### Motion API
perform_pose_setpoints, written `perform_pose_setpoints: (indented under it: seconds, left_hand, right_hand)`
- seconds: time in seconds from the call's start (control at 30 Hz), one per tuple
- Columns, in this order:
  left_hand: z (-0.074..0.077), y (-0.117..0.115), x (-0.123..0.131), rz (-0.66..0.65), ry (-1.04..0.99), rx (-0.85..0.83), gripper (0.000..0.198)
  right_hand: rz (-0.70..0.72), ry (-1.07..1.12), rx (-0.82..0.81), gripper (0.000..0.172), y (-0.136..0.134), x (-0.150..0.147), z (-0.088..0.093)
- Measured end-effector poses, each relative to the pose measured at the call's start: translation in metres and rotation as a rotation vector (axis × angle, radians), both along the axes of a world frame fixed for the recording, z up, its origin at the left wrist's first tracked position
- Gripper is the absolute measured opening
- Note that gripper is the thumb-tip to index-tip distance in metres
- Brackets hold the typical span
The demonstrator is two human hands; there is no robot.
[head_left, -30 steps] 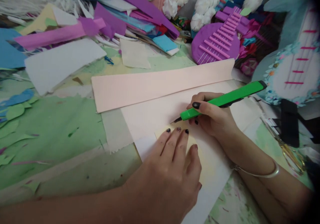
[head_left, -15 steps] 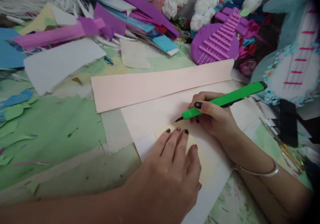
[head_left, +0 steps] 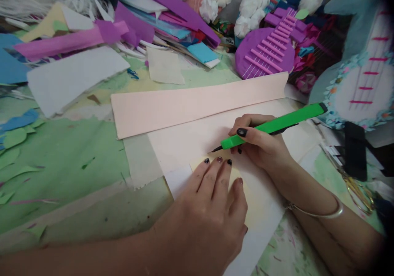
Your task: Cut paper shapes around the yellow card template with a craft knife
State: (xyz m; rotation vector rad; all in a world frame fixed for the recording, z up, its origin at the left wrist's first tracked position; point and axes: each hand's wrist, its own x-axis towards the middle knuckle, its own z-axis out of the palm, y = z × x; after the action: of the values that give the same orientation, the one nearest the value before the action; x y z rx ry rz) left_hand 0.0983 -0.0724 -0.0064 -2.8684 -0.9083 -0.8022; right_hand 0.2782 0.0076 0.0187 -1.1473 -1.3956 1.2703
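Observation:
My right hand [head_left: 261, 144] grips a green craft knife [head_left: 277, 122] like a pen, its thin dark tip angled down to the left. The tip meets or nearly meets the edge of a small pale yellow paper piece [head_left: 197, 163]. Flat across that piece lies my left hand [head_left: 209, 206], its fingers stretched out just below the tip. Underneath is a white sheet [head_left: 261, 235]. Beyond both hands rests a long pale pink strip [head_left: 184, 108] with a folded right end. My left palm hides most of the yellow piece.
A purple paper instrument [head_left: 264, 54] and a light blue one [head_left: 363, 79] stand behind, at the right. Gold-handled scissors [head_left: 358, 192] lie beside my right forearm. Paper scraps [head_left: 76, 77] pile up at the back left. Green leaf-shaped cuttings [head_left: 17, 138] lie at far left.
My right hand and the craft knife have shifted slightly left, so the tip sits a little farther left along the yellow paper's edge. My left hand stays in place.

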Motion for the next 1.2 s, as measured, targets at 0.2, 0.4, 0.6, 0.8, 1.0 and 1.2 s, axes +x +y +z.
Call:
perform_pose_setpoints:
  seconds: [0.2,0.4,0.6,0.8,1.0,1.2]
  left_hand:
    - [-0.0012,-0.0009,-0.0002,-0.003,-0.003,-0.011,0.044]
    - [-0.0012,-0.0004,0.0002,-0.003,-0.006,-0.009,0.044]
    - [-0.0002,-0.0009,-0.0003,0.002,-0.014,-0.01,0.044]
    - [-0.002,-0.0016,0.0003,-0.005,0.004,-0.01,0.045]
    - [-0.0008,-0.0008,0.0006,0.001,-0.002,-0.002,0.044]
    - [-0.0012,-0.0003,-0.0002,0.001,-0.006,0.0,0.044]
  right_hand:
    - [0.011,0.009,0.02,0.018,0.0004,0.0007,-0.0001]
    - [0.025,0.036,0.034,0.019,0.0003,0.0008,-0.0005]
    - [0.022,0.036,0.032,0.02,0.002,0.0014,-0.0007]
    - [-0.018,0.075,0.036,0.022,0.0033,0.0012,-0.0004]
    - [0.011,0.045,0.031,0.022,0.0037,0.0039,-0.002]
    - [0.001,0.048,0.037,0.021,0.004,0.0029,-0.0005]
